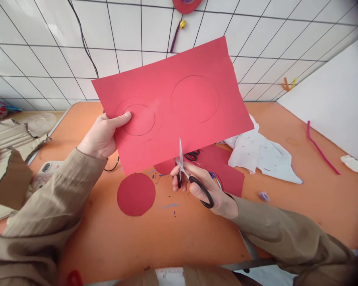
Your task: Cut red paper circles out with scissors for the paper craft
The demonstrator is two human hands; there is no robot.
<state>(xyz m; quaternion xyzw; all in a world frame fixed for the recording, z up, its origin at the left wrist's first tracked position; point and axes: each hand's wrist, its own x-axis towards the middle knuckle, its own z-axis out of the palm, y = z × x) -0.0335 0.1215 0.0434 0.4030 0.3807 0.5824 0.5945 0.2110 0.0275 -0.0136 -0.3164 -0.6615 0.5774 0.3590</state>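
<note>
A large sheet of red paper (167,123) is lifted above the table, with pencil circles drawn on its left and right halves. My left hand (105,133) pinches its left edge, the thumb lying over the left circles. In my right hand (208,186) are scissors (183,169) with black handles, their blades slightly apart at the sheet's lower edge; one blade lies in front of the paper. Below the sheet, a cut-out red paper circle (136,194) lies flat on the orange table (131,242). More red paper (234,174) lies partly hidden behind my right hand.
Crumpled white cloth or paper (262,157) lies right of the sheet, near a pink pipe cleaner (322,147). Cardboard pieces (12,174) and a phone (47,169) are at the left. A white tiled wall (56,51) stands behind the table, a white board (336,91) at the right.
</note>
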